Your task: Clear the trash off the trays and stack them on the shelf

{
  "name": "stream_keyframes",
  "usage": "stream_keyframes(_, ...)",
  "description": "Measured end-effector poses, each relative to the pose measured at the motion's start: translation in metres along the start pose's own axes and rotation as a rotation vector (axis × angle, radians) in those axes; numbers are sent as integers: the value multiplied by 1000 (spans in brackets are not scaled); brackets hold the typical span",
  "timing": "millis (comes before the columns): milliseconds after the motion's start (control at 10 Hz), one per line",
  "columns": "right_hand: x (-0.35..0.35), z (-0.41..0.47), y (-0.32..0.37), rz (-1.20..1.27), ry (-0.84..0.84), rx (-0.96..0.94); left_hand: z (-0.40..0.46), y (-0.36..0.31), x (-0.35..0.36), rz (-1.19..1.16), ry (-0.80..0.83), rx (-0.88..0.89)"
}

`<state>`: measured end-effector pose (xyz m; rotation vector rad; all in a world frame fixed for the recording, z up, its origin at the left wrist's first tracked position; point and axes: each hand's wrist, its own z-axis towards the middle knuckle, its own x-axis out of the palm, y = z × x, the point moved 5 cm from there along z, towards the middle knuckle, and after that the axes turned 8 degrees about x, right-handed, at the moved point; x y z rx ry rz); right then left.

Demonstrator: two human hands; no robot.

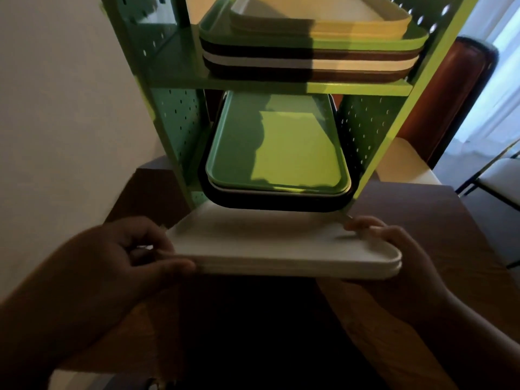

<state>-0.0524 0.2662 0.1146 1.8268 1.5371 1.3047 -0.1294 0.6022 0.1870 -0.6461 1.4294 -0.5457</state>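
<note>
Both hands, left hand (135,257) and right hand (394,249), grip the flat white plastic trays (281,243) by opposite edges, level, apparently to slide them into the green perforated metal shelf (281,85).

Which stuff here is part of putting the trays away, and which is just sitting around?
Part of the job: white trays, left hand, right hand, green shelf, green tray, upper tray stack.

Just there: brown table, brown chair, curtain.
</note>
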Motion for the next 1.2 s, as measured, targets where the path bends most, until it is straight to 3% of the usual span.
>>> stream_keyframes(100, -23, 18, -29, -197, -11, 21, -5, 16, 38, 55, 92, -63)
stream_keyframes(200, -36, 36, -60, -409, -9, 237, -8, 47, 79, 53, 165, -143)
stream_keyframes(300, -42, 48, -78, -702, -34, 297, -6, 81, 117, 9, 122, -143)
stream_keyframes(400, -45, 59, -86, -800, -46, 370, 5, 103, 146, -19, 68, -106)
stream_keyframes(500, -48, 72, -89, -976, -31, 390, 22, 112, 167, 51, 28, -16)
stream_keyframes(700, -46, 96, -77, -1365, -83, 222, 59, 106, 194, 295, 12, 137)
stream_keyframes(900, -52, 111, -75, -1589, -181, 81, 98, 93, 195, 418, 101, 83)
stream_keyframes(1100, -57, 114, -69, -1553, -104, 86, 110, 68, 205, 687, 239, 30)
stream_keyframes(1200, -65, 106, -59, -1434, -162, -39, 108, 32, 224, 384, 158, 182)
